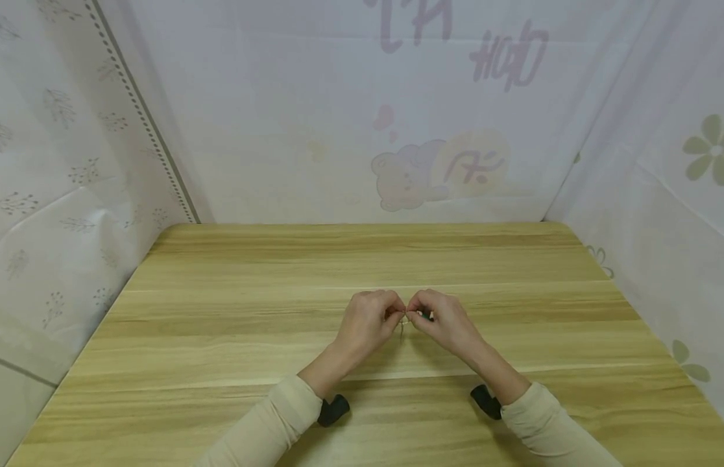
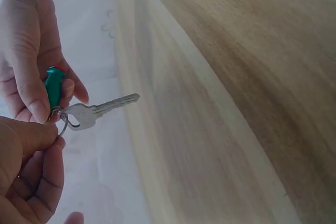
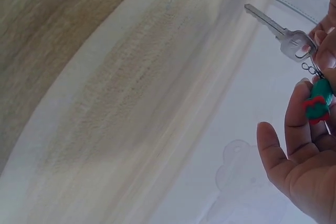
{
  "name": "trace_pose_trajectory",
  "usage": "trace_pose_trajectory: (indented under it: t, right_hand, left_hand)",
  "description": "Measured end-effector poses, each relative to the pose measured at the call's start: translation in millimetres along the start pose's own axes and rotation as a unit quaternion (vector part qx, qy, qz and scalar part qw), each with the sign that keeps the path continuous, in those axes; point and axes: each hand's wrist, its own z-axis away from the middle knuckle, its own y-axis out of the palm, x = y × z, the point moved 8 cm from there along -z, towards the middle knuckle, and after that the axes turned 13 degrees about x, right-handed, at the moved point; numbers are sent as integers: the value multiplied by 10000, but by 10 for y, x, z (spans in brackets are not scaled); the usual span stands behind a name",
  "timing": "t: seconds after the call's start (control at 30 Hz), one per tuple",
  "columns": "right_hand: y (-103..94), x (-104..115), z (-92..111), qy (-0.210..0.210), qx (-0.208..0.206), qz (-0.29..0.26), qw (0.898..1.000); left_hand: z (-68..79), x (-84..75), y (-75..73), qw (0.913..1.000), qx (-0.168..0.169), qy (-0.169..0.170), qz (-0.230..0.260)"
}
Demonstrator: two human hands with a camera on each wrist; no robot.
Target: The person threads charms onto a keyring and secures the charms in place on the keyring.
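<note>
My left hand (image 1: 368,319) and right hand (image 1: 448,322) meet at the fingertips over the middle of the table. In the left wrist view the left thumb and fingers pinch a metal key ring (image 2: 64,127). A silver key (image 2: 113,104) hangs on that ring, its blade pointing away from the hands. The right hand holds a small green and red keychain charm (image 3: 317,102), joined by a little chain (image 3: 308,68) close to the ring. Part of the ring is hidden behind the fingertips.
The hands are above a wood-grain table (image 1: 233,311). Printed white cloth (image 1: 280,130) hangs behind it and along both sides. Black wrist-worn devices (image 1: 334,410) show under the forearms, near the beige sleeves (image 1: 280,412).
</note>
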Motion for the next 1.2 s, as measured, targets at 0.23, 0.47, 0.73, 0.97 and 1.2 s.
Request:
trace_pose_trajectory:
  t: [0.23,0.47,0.73,0.97,1.2]
  right_hand:
    - [-5,-22,5,151,-20,-160,9998]
    - [-6,-17,14,110,-44,-232,9997]
    - [-6,-15,11,16,-63,-195,9998]
    - [-2,10,4,-94,-40,48,9999]
    - [-2,20,-1,-129,-26,101,9999]
  left_hand:
    - [-2,66,22,9980,194,-355,479]
    - [9,86,34,9970,194,-478,585]
    - [-4,27,7,9998,105,-172,47]
    - [23,-61,-21,9971,-315,283,-635]
    - [23,-67,-13,9977,-185,269,-586]
